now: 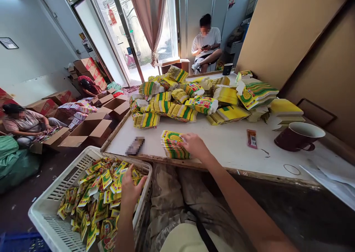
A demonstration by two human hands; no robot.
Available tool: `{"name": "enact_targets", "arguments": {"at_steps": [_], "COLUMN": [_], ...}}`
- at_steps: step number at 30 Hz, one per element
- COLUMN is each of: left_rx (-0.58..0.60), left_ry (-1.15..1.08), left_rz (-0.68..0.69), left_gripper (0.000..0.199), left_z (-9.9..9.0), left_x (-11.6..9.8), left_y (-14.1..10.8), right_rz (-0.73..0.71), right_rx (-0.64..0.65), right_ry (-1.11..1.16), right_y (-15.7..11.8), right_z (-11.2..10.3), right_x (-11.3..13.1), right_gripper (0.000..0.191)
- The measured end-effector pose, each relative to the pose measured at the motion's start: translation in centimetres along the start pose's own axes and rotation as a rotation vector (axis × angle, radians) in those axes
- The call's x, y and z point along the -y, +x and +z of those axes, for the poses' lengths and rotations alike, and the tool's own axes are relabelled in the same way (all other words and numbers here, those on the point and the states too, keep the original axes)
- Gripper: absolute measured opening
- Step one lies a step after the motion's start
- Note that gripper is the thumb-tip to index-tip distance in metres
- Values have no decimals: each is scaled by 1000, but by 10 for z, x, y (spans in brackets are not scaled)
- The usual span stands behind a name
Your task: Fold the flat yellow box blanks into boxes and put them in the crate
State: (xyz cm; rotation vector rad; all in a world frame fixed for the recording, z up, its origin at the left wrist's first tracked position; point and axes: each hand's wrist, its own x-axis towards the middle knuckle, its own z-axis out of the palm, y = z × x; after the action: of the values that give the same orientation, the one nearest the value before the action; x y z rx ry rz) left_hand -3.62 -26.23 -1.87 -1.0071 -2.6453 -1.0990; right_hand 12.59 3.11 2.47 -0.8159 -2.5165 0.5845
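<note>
Beyond the white desk (222,141) I see a glazed door (115,41). Position of the yellow-green carton stack (174,146): near edge of the desk, immediately left of the right hand (193,146), the nearer hand. Fingertips touch its upper right side; whether that grip pinches, I cannot tell. Left hand (131,187): grip spread, empty, over the white plastic crate (39,213).

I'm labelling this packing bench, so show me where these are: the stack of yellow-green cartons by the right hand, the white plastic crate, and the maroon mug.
Stack of yellow-green cartons (172,145): head view, on its printed side.
White plastic crate (51,190): head view, on its rim.
Maroon mug (289,140): head view, on its outer wall.
</note>
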Motion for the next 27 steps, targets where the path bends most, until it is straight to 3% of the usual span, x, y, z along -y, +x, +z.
{"name": "enact_targets", "arguments": {"at_steps": [3,8,14,20,27], "left_rx": [131,256,371,430,489], "left_ry": [-158,-302,-332,-393,-577], "left_rz": [7,10,19,-19,-70], "left_gripper": [63,50,43,41,44], "left_z": [19,38,44,48,51], "left_x": [-14,-33,-41,-43,-53], "left_y": [-5,-9,-13,-16,-19], "right_rz": [6,17,52,48,59], "right_rx": [68,91,91,117,6], "right_ry": [-34,-43,-61,-24,151], "right_y": [5,3,3,8,1], "right_z": [9,14,13,13,2], "right_x": [-6,-6,3,5,11], "right_gripper": [17,12,27,30,37]}}
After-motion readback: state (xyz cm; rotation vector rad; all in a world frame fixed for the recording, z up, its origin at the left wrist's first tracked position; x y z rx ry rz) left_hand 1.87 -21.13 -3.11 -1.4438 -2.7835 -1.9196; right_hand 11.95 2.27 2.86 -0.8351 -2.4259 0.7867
